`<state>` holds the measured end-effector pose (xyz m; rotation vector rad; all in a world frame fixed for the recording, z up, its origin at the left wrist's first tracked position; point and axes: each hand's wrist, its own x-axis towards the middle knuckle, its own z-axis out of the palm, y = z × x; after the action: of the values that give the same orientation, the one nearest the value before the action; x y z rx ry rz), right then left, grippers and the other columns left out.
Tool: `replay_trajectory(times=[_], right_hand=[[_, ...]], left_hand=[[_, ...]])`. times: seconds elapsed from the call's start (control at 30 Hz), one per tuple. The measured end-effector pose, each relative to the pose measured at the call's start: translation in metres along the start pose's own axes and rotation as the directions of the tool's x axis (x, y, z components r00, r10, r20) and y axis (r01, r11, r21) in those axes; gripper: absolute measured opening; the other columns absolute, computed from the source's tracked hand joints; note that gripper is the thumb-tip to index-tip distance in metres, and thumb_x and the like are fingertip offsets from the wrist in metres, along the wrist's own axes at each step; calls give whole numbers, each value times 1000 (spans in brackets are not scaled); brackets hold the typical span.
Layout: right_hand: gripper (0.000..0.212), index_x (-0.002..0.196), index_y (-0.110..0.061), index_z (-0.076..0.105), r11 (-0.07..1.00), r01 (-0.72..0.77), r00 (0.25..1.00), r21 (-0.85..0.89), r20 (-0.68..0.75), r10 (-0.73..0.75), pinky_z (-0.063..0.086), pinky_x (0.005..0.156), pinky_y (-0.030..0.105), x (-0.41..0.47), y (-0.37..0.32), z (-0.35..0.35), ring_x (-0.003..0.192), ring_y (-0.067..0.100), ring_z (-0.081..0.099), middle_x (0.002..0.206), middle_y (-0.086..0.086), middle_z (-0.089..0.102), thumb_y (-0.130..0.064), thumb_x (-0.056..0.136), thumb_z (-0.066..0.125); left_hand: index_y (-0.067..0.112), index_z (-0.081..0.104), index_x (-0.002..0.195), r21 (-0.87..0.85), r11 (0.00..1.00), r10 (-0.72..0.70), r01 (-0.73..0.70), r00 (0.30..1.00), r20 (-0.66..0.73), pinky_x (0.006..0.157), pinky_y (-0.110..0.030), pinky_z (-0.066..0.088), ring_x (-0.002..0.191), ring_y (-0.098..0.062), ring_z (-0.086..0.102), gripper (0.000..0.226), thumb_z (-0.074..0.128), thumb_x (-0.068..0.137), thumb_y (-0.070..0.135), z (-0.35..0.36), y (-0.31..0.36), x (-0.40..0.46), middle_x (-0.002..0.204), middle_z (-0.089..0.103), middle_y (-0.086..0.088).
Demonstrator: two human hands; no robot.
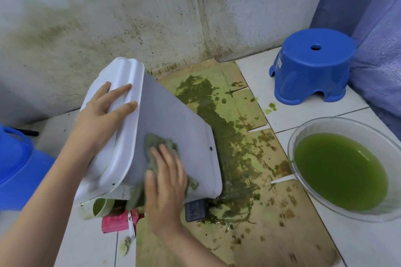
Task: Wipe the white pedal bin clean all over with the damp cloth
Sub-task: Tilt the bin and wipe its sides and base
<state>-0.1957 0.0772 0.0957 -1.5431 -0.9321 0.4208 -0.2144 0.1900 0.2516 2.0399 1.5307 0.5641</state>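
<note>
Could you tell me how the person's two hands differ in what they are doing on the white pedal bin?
The left hand lies bare and spread on the lid of the tilted white plastic pedal bin, steadying it; the right hand presses the grey-green damp cloth flat against the bin's side. The left sits higher, the right lower, nearer the black pedal. Both touch the bin.

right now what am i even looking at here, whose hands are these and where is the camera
The camera sits on a person's head, looking down at their own bare hands. The left hand steadies the lid of a tilted white pedal bin. The right hand presses a green-stained damp cloth flat against the bin's side. Underneath lies cardboard smeared with green muck on a tiled floor. To the right stand a clear bowl of green water and a blue plastic stool.
</note>
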Motion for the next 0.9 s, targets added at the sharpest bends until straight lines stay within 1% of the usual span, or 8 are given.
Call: replay_trajectory(times=[0.13,0.2,0.27,0.37,0.53,0.67,0.8,0.9], right_hand=[[33,125,-56,32,926,-374,919,55,-113,378,26,111,35,-10,97,-15,134,-1,27,142,-33,30,-56,95,18],[30,127,-44,37,813,-558,812,168,-92,577,27,108,30,-5,138,-31,132,7,32,139,-16,41,-47,98,30],[44,138,-29,39,659,-671,690,339,-38,723,26,107,29,1,158,-38,134,18,35,138,-5,43,-44,96,35],[47,143,-18,36,588,-709,617,390,-61,785,21,108,28,2,148,-29,136,20,30,148,1,35,-37,100,31],[47,141,-26,37,711,-699,701,77,-129,702,9,117,37,-5,94,-15,143,13,9,152,-7,27,-44,99,25],[68,139,-39,36,877,-479,878,-27,-31,478,7,116,35,10,12,4,138,-3,3,146,-30,23,-62,82,5],[38,131,-44,45,953,-283,946,106,195,259,9,107,25,23,-35,6,130,-9,10,136,-37,31,-45,94,41],[43,130,-46,47,995,-63,977,77,209,46,21,104,20,21,-5,-13,126,-6,25,134,-36,39,-58,89,45]], left_hand=[[54,51,124,-31,1000,-1,1,1000,0,98,-22,20,137,-5,29,39,60,88,41,-2,-4,1,150,23,28],[55,52,123,-43,999,1,-1,1000,1,98,-23,22,136,-5,31,38,60,88,42,-3,-6,2,150,24,28],[55,52,123,-47,999,4,-4,1000,2,98,-22,21,135,-5,31,38,60,88,42,-2,-6,3,150,24,28],[55,53,122,-60,998,6,-6,1000,0,98,-22,21,134,-3,31,38,61,88,42,-4,-8,3,150,25,28],[58,54,119,-109,994,-33,31,999,-13,101,-25,24,135,-4,32,38,63,86,41,-15,-23,3,149,27,27],[57,54,119,-110,994,-16,15,1000,-5,103,-24,24,134,-3,32,38,63,86,40,-14,-26,6,149,28,27],[60,54,117,-130,991,-22,21,1000,-2,109,-28,24,134,-2,32,38,64,85,41,-21,-36,7,149,28,26],[62,54,114,-142,989,-33,34,999,9,111,-31,25,133,-1,33,37,64,85,42,-23,-40,7,148,28,27]])
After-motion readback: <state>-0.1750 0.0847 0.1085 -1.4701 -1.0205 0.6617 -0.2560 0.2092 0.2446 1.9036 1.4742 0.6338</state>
